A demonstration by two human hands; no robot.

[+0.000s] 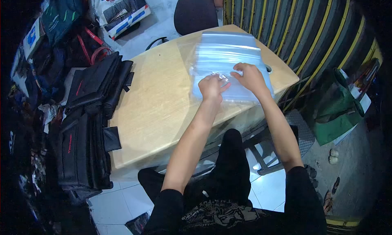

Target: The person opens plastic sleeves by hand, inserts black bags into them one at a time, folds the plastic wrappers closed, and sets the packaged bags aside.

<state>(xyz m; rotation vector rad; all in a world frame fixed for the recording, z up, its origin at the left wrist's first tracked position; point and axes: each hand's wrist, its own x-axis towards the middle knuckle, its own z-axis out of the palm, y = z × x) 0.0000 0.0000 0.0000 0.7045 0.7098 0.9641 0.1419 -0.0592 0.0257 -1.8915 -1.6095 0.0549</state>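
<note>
Seemingly, crumpled clear film (221, 77) is pinched in the curled fingers of the left hand (210, 87); the right hand's (251, 77) thumb and forefinger are spread, contact unclear. Beneath and beyond the fingertips lies the stack of clear plastic bags (228, 42). Because thin film clings, extra layers could be dragged askew; beside the right wrist, slick bags could be nudged over the wooden tabletop's (151, 96) edge.

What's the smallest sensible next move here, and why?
Probably bring the right hand slightly left to pinch the crinkled clear film. That film bunches up at the curled left hand, while the right hand is close by over the stack of clear plastic, thumb and fingers apart.
</note>
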